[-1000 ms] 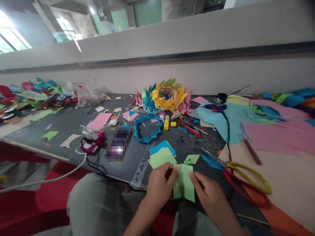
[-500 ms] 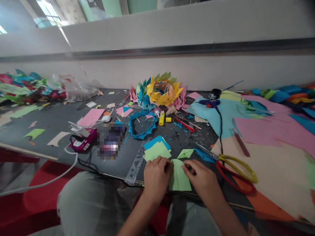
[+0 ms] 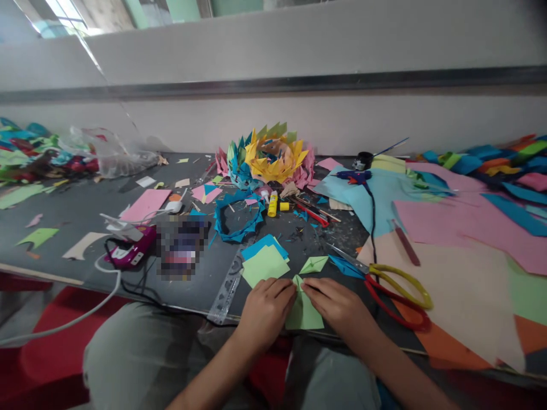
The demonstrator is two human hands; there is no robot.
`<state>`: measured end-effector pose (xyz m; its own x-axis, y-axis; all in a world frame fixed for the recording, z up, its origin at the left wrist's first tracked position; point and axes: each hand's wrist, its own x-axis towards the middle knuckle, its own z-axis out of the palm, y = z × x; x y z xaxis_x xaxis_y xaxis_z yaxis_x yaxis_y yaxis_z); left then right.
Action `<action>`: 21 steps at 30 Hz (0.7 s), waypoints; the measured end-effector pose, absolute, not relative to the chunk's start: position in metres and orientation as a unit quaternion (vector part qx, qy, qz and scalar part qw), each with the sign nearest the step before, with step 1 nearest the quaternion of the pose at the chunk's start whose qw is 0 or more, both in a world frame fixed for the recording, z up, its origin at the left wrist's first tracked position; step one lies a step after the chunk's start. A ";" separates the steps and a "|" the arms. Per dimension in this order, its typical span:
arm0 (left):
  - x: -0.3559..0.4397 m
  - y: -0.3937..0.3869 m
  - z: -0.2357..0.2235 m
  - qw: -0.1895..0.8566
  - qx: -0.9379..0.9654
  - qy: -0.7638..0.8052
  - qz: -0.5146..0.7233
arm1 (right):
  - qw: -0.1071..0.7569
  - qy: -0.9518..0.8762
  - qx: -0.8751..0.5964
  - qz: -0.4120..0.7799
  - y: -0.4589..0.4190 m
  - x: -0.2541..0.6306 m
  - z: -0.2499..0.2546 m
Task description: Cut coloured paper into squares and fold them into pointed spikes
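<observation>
A light green sheet of paper (image 3: 305,312) lies at the table's front edge, its far end folded to a point. My left hand (image 3: 267,307) has its fingers pinched on the paper's left side near the fold. From the right, my right hand (image 3: 335,302) pinches the same folded end, and the fingertips of both hands almost meet. Just beyond them sits a folded green paper piece (image 3: 314,264). Green and blue square sheets (image 3: 265,265) are stacked beyond my left hand. Scissors (image 3: 384,282) with red and yellow handles lie right of my right hand.
A clear ruler (image 3: 226,290) lies left of my hands. Farther back are a blue paper ring (image 3: 239,216), a yellow glue stick (image 3: 272,205), spiky paper crowns (image 3: 276,156) and a glue gun (image 3: 354,176). A purple power strip (image 3: 134,247) with cables stands left; large paper sheets (image 3: 461,279) cover the right.
The green paper's far end, rounded and loosely bent before, is now folded to a point. My fingers have closed in toward each other over it. The view has shifted slightly right.
</observation>
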<state>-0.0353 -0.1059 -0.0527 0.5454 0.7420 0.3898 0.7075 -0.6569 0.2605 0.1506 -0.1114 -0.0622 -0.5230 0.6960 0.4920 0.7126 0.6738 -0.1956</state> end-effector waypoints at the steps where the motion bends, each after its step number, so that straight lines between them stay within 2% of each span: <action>1: -0.037 -0.106 -0.052 0.035 0.883 0.406 0.233 | 0.273 -0.875 -0.400 -0.012 -0.111 0.151 -0.062; 12: -0.041 -0.101 -0.043 0.066 0.913 0.368 0.164 | 0.260 -0.893 -0.368 0.023 -0.106 0.154 -0.060; 21: -0.041 -0.098 -0.044 0.068 0.916 0.361 0.164 | 0.255 -0.896 -0.363 0.023 -0.103 0.156 -0.061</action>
